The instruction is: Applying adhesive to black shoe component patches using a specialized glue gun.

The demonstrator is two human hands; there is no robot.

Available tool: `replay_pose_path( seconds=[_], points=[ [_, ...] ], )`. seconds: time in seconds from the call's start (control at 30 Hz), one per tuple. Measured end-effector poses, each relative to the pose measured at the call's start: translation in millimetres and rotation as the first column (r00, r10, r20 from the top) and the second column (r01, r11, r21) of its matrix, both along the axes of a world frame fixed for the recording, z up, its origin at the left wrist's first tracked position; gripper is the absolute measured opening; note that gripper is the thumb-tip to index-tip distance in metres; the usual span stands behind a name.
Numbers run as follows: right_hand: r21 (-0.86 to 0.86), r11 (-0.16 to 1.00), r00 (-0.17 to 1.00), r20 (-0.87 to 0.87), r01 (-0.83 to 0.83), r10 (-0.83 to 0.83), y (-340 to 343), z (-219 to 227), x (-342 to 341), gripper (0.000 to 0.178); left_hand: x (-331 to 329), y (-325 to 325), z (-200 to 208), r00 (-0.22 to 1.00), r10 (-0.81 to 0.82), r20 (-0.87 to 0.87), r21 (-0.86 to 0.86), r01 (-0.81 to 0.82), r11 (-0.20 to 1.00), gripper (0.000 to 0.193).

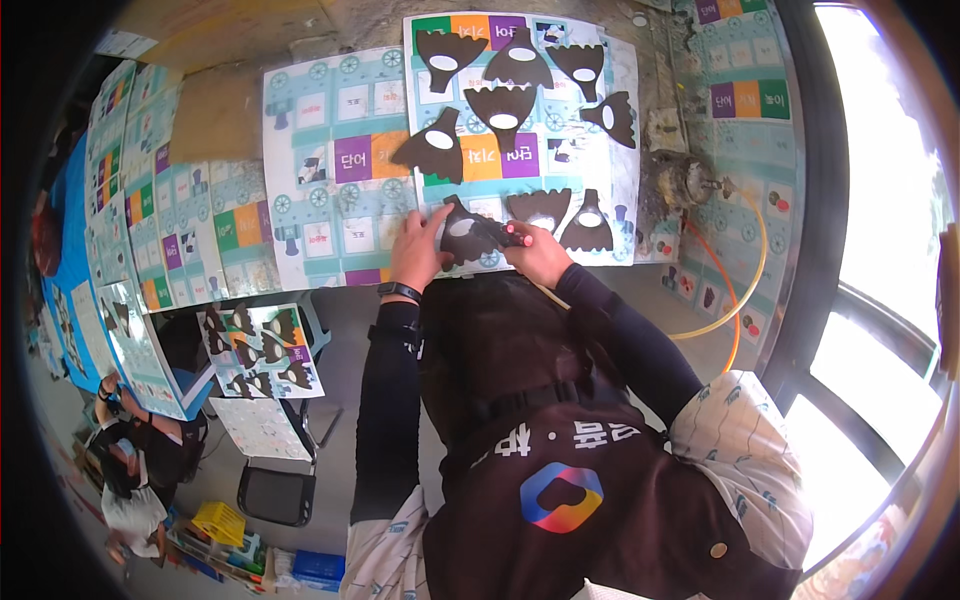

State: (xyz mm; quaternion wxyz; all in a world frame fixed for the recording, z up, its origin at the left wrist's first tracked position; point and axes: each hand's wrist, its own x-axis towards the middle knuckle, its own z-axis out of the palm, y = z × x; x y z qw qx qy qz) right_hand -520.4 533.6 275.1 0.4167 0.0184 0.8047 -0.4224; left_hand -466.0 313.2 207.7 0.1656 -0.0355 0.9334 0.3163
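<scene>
A black fan-shaped piece with a white oval and a scalloped edge lies near the front edge of the printed sheet. My left hand rests at its left side, fingers spread and fingertips touching it. Closed around a dark handheld tool with red parts, my right hand brings the tool's tip over the piece's right part. A thin tan hose runs from beneath that hand. Just beyond are similar black pieces, and several more are spread farther up the sheet.
Yellow hose and orange hose loop beside the table's right end, near a metal fitting. On the left, a board with black pieces rests by a black chair. Another person works at lower left. A bright window stands right.
</scene>
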Motion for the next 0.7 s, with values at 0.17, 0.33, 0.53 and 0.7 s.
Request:
replay_pose_path(
  seconds=[0.17,0.33,0.53,0.7],
  points=[
    [0.047,0.998,0.984,-0.172,-0.034,0.042,2.2,-5.7,2.6,0.028,-1.5,1.2,-0.5,1.000,-0.007,0.020,-0.006,0.007,1.000,0.089],
    [0.068,0.995,0.989,-0.121,-0.075,0.083,6.3,1.4,5.8,0.027,0.8,-1.5,0.8,1.000,-0.003,-0.015,-0.010,0.002,1.000,0.089],
    [-0.057,0.997,0.998,0.013,-0.055,0.056,-0.8,13.1,1.5,0.035,-3.9,0.4,6.1,1.000,-0.011,0.024,-0.028,0.012,1.000,0.085],
    [-0.231,0.953,0.981,0.075,0.194,-0.182,19.8,-2.0,-1.5,0.035,-27.3,-22.9,-1.3,0.966,0.219,-0.139,0.050,-0.214,0.975,0.056]
  ],
)
